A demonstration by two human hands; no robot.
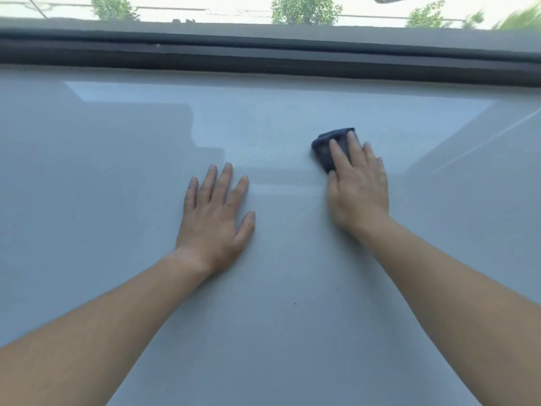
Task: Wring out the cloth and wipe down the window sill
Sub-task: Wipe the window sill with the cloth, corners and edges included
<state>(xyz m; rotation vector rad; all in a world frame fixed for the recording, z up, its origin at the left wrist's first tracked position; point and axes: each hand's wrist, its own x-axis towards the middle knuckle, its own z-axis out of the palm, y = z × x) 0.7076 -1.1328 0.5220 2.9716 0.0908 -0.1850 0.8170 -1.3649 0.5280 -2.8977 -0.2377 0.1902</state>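
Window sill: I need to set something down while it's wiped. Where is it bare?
The window sill is bare left of the left hand, along the strip below the dark window frame, and right of the right hand. The middle is taken: the left hand lies flat there, the right presses the dark cloth beside it.

One head-worn camera is looking forward and down, sitting close above the window sill (87,230), facing the window frame (263,57) ahead.
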